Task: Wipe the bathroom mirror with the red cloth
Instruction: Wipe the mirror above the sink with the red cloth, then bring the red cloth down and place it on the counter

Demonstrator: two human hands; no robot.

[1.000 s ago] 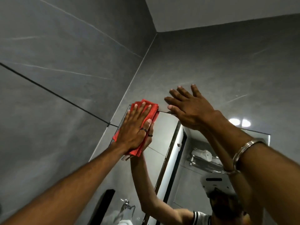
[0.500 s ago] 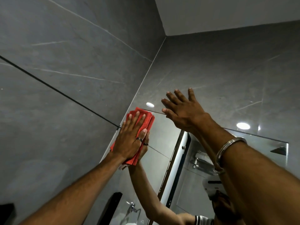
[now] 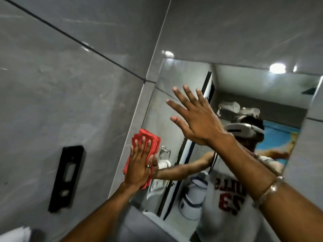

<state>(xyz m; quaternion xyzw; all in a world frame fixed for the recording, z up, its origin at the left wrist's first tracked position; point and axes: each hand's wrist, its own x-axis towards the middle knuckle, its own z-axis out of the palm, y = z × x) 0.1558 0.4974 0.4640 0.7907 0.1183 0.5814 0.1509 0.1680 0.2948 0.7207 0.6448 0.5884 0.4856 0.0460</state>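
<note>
While pressed flat, left hand (image 3: 139,165) covers red cloth (image 3: 148,139) (mirror's (image 3: 174,77) edge).

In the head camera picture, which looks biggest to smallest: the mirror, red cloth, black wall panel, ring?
Largest by far: the mirror.
Next: the black wall panel and the red cloth look alike. The left hand covers much of the cloth, so I won't rank them.
Smallest: the ring.
</note>
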